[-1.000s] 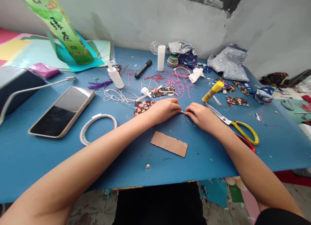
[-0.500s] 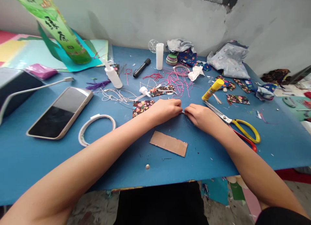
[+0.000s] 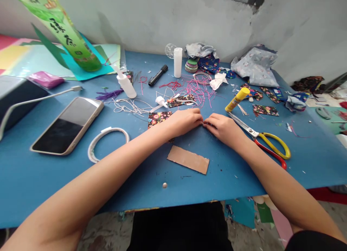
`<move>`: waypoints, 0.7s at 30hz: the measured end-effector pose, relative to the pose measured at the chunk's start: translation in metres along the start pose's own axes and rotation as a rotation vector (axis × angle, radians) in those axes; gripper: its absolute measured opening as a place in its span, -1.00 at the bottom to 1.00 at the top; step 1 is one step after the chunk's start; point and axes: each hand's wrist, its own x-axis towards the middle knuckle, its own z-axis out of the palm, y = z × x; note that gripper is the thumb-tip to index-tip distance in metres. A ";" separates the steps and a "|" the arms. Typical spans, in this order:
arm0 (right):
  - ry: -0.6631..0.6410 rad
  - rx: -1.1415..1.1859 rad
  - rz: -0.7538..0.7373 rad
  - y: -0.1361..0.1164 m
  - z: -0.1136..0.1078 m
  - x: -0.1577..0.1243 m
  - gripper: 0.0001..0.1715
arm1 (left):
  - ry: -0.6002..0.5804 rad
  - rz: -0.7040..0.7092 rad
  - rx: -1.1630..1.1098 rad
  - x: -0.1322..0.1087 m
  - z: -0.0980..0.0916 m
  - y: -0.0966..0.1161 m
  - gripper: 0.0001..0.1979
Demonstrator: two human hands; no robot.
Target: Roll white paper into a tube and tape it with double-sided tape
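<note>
My left hand (image 3: pixel 186 121) and my right hand (image 3: pixel 222 126) rest on the blue table (image 3: pixel 54 171), fingertips meeting near its middle. Both are closed in a pinch on something small between them that I cannot make out. A flowered fabric scrap (image 3: pixel 158 118) lies just left of my left hand. A brown cardboard strip (image 3: pixel 188 159) lies in front of both hands. Yellow-handled scissors (image 3: pixel 260 137) lie right beside my right hand, with a yellow glue stick (image 3: pixel 237 100) behind them.
A phone (image 3: pixel 67 125) and a white ring (image 3: pixel 108 142) lie at the left. Pink and white threads (image 3: pixel 196 88), a white glue bottle (image 3: pixel 126 85), a black marker (image 3: pixel 158 75), a white tube (image 3: pixel 178 62) and fabric scraps (image 3: pixel 256 66) crowd the back. A green bottle (image 3: pixel 65 30) stands far left.
My hands have drawn closer, so the small gap between the fingertips has closed. The view shifted slightly; nothing else on the table moved.
</note>
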 end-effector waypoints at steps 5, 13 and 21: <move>-0.011 -0.018 -0.040 0.001 0.001 0.000 -0.68 | 0.091 0.058 -0.119 -0.001 0.008 -0.008 -0.79; 0.042 0.090 0.010 0.003 0.002 -0.001 -0.75 | 0.150 0.091 -0.127 -0.002 0.011 -0.009 -0.78; 0.023 0.037 0.015 -0.001 0.000 -0.002 -0.80 | 0.117 0.094 -0.101 -0.002 0.009 -0.008 -0.78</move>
